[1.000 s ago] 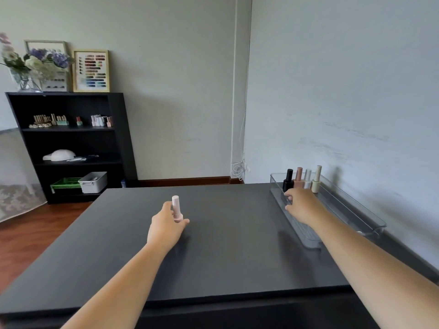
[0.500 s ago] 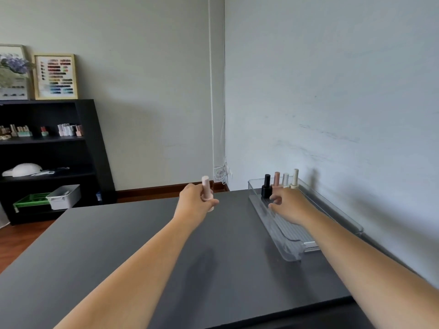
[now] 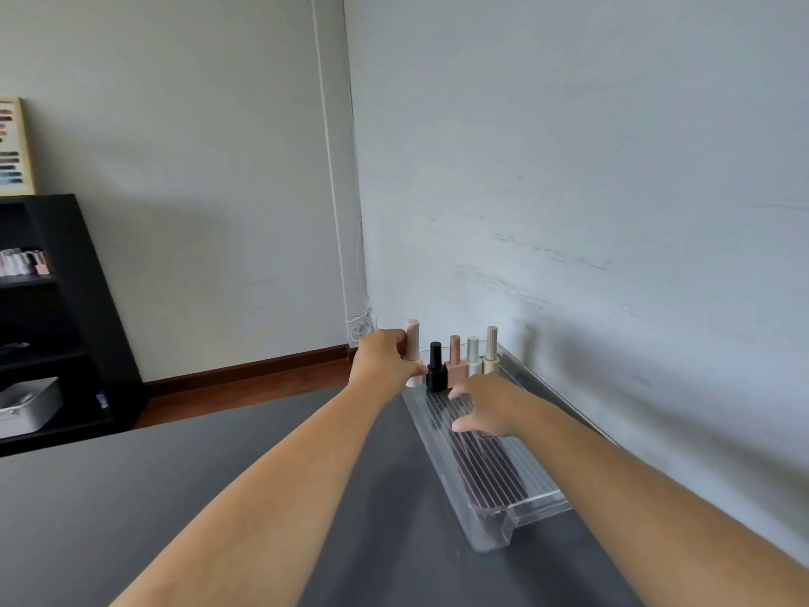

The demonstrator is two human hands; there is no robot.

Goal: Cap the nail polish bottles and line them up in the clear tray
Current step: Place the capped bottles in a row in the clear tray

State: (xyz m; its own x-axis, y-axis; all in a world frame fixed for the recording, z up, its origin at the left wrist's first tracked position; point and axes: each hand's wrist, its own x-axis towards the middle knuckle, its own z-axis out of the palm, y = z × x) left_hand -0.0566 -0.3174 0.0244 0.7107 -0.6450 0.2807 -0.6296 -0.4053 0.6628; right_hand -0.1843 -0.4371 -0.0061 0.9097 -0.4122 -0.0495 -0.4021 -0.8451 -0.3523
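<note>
A long clear tray (image 3: pixel 494 525) lies on the black table along the right wall. At its far end stand several capped bottles in a row: black (image 3: pixel 435 369), pink (image 3: pixel 455 363), white (image 3: pixel 473 357) and cream (image 3: pixel 491 353). My left hand (image 3: pixel 385 360) grips a pale pink capped bottle (image 3: pixel 412 350) upright, just left of the black one at the tray's far left edge. My right hand (image 3: pixel 486 405) hovers over the tray floor just in front of the row, fingers spread, holding nothing.
The black table (image 3: pixel 131 510) stretches to the left of the tray. A black shelf unit (image 3: pixel 65 300) stands at the left wall with small bottles and a white bin (image 3: pixel 26 409). The grey wall runs close along the tray's right side.
My left hand has carried the pale pink bottle rightward from the table's middle to the tray's far end. My right hand stayed near the row. The view swung right.
</note>
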